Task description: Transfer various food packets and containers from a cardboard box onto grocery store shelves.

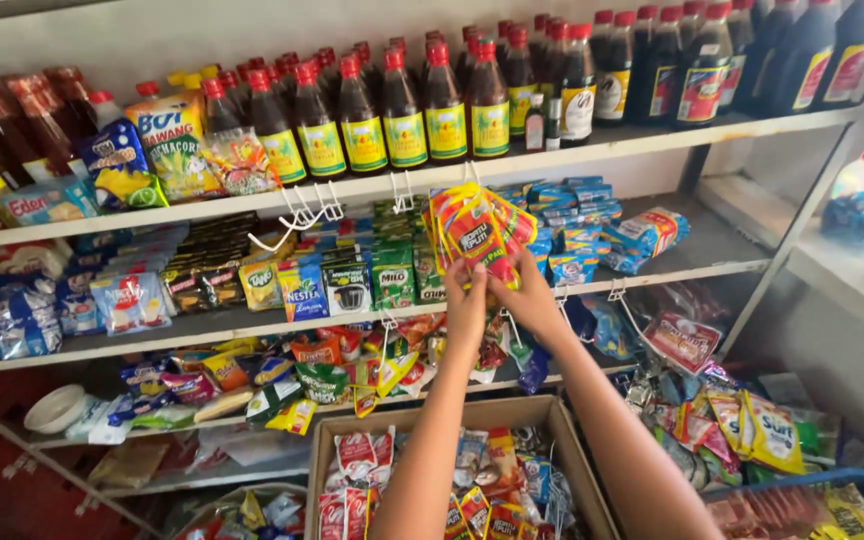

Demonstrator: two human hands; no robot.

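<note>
Bundle of red-yellow sachets (479, 232) is up at the front edge of the top shelf (652, 140), hanging from or being fed onto a white wire hook (469, 172); can't tell if the hook is actually through the strip's holes. Both hands pinch the bundle's lower edge: left hand (466, 300) on the left corner, right hand (530, 296) just beside it, fingers closed on sachets. Risk 1: the grip is low and the load sits above it, so the strip can fan out or fold over and slide off the hook tip if the holes aren't fully seated. Anything that slips likely drops into the open cardboard box (324, 450) below, or onto the packets hanging under the middle shelf (692, 272). Risk 2: the row of dark sauce bottles (404, 108) stands right at the shelf edge above the hook; a jerk upward could knock one. Risk 3: the neighbouring empty white hooks (304, 212) sit close on the left and could snag a sachet or a wrist. Forearms span the box, so there's little room to catch a drop.
</note>
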